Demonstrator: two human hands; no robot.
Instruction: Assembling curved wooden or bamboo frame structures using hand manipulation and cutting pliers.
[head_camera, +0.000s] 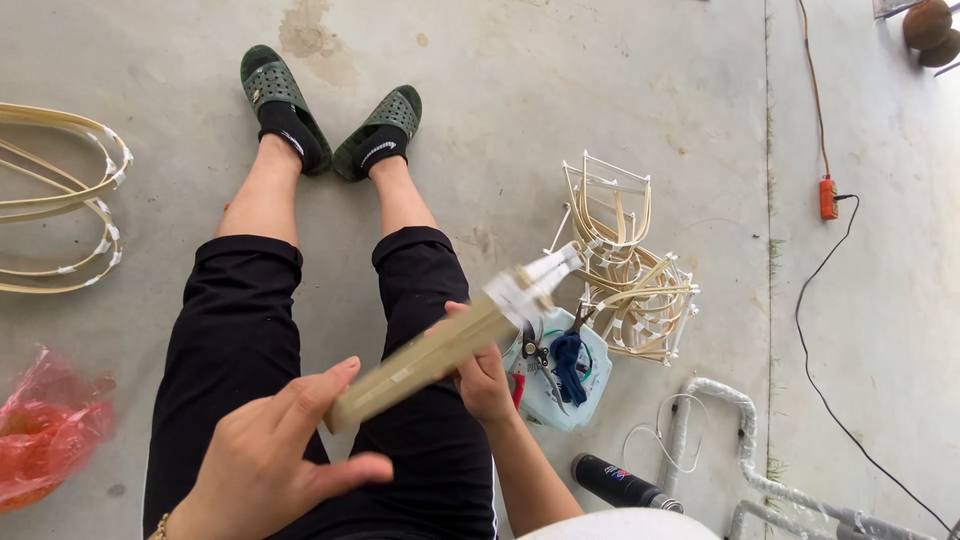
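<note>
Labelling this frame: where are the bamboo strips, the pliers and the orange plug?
bamboo strips (430, 358), head view, middle of the bundle
pliers (535, 352), head view, pivot
orange plug (828, 198), head view, body

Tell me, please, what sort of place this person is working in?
Probably an informal craft workspace on a bare concrete floor: the person sits there holding a bundle of bamboo strips, with taped bamboo frames and a tub of tools alongside.

Your hands grip a pale tan bundle of strips (440, 352) with white tape. Your trousers (250, 350) are black, your sandals (275, 95) dark green over black socks. Left of your left hand (265, 455), a red bag (45, 430); beyond your right hand (487, 380), blue-handled pliers (568, 362).
</note>
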